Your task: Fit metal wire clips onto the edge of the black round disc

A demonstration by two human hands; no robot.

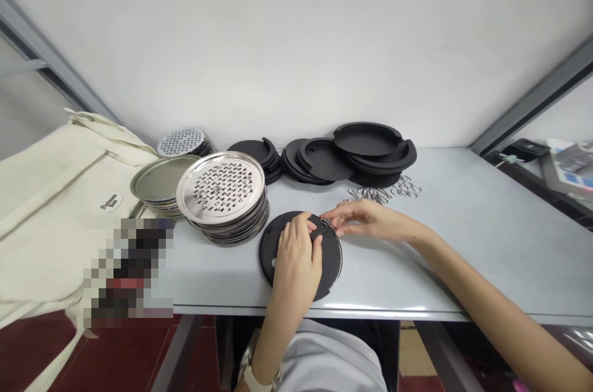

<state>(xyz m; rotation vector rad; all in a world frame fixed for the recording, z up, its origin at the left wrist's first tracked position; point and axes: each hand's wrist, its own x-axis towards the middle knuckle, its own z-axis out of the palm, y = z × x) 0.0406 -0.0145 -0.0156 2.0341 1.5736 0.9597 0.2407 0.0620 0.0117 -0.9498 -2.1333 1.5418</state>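
A round black disc (330,268) lies flat near the front edge of the table, with a shiny metal rim along its right side. My left hand (299,253) is on top of it, fingers bent and thumb apart, holding it against the tabletop. At the disc's upper right edge, my right hand (354,219) pinches a small looped metal wire clip (327,223). Part of the clip is hidden by the fingertips. Behind my right hand lie several similar wire clips (373,196) and a group of metal rings (407,187) in a loose pile.
To the left stand a stack of perforated metal grater discs (222,188), plain metal discs (164,179) and a smaller grater pile (181,142). Black round trays (368,139) and black discs (252,154) are stacked by the wall. A cream cloth bag (60,194) fills the left side.
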